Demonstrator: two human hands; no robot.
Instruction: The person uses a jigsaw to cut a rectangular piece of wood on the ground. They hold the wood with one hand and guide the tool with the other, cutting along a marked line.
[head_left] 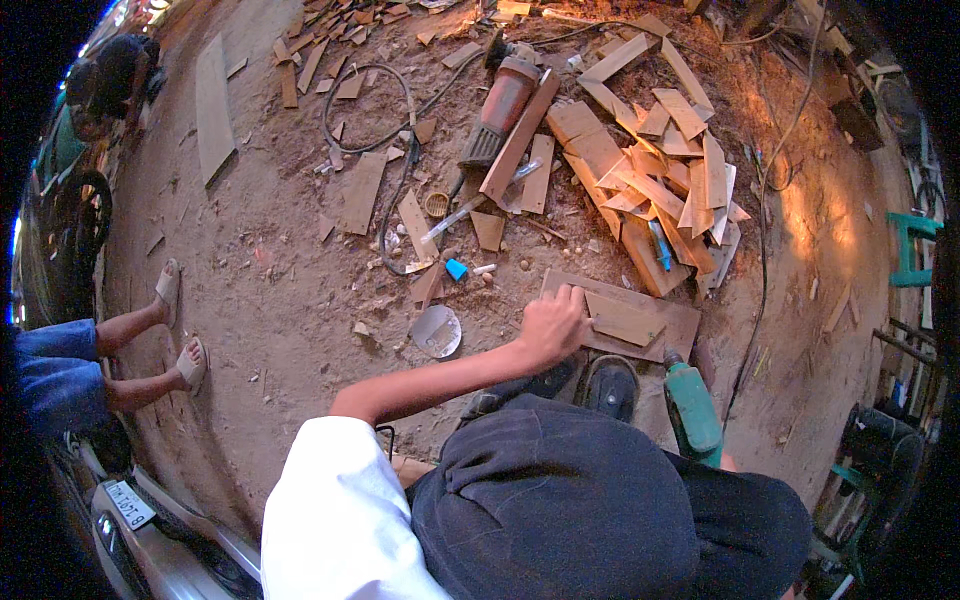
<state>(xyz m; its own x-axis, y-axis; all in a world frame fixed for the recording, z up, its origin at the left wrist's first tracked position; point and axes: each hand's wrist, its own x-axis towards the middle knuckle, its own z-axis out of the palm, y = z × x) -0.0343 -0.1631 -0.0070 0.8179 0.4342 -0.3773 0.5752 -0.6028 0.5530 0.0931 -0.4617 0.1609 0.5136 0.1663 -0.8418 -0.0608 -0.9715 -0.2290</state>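
Observation:
My left hand point(558, 322) grips the left end of a small wooden board point(625, 322) with curled fingers. That piece lies on a larger flat board point(680, 328) beside my shoes point(612, 388). A green power drill point(692, 412) stands at the larger board's right side, its front end touching or close to that board. My right hand point(728, 462) is at the drill's back, holding it, mostly hidden behind the tool and my dark-clad leg. Left of my forearm lie a round silvery disc point(435, 330) and a blue cap point(456, 270).
A red grinder point(500, 110), cables and a pile of wood offcuts point(680, 170) cover the ground ahead. Another person's sandalled feet point(185, 365) are at left, a second person point(115, 85) behind. A parked motorbike point(160, 520) is lower left, a green stool point(910, 250) at right.

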